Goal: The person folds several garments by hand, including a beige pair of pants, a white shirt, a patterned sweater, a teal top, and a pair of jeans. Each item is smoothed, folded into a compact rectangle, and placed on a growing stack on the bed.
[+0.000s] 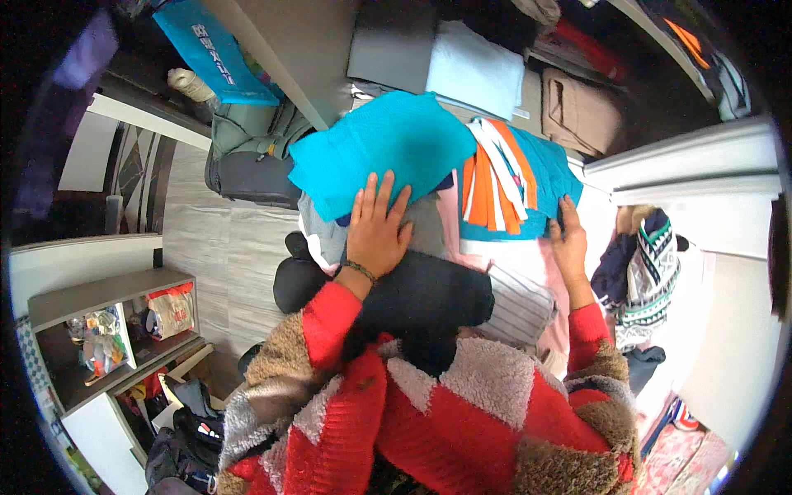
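My left hand (378, 232) lies with its fingers spread on the lower edge of a bright turquoise knit garment (383, 148), which rests on a heap of grey and dark clothes. To the right lies a teal garment (544, 167) with an orange and white striped piece (498, 176) on top. My right hand (568, 241) touches the lower right edge of the teal garment, fingers slightly apart. Below them are a folded black garment (433, 288) and a folded striped cloth (520, 303), near my body.
Behind stand shelves with a light blue folded cloth (475, 68) and a brown folded garment (578, 111). A dark grey bag (247, 176) stands at the left. Patterned clothing (649, 278) lies at the right. An open cabinet (111, 297) is at the lower left.
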Demonstrator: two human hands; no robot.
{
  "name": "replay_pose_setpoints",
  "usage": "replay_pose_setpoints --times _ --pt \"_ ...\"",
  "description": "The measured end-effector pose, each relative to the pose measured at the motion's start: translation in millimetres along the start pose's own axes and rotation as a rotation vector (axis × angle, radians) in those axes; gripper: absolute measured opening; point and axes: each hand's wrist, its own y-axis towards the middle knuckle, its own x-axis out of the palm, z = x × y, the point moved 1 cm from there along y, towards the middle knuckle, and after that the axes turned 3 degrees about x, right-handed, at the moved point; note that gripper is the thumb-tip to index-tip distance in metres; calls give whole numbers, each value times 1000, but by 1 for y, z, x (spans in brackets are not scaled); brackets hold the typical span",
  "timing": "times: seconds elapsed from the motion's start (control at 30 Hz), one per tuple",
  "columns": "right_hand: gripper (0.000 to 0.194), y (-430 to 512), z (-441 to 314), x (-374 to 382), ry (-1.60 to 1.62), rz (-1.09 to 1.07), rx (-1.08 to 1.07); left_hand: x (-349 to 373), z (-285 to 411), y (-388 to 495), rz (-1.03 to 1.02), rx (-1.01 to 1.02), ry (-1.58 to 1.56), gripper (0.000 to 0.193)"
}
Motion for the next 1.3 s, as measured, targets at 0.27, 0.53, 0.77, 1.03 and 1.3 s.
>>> replay_pose_setpoints --times 0.27,0.53,0.77,1.03,1.3 --pt "29 -17 -100 46 1089 -507 298 -15 12 -39 63 28 -88 50" --pt "25 56 -193 137 1554 -551 753 -39 23 -116 41 -21 -275 51" --pt "37 52 -220 148 1576 -636 701 -37 20 -123 22 -16 -295 56" --pt "45 -24 -222 115 1327 -691 451 -31 15 -123 -38 1 -200 62" --pt "28 -107 44 -77 952 33 584 -19 5 -131 100 -34 -327 67"
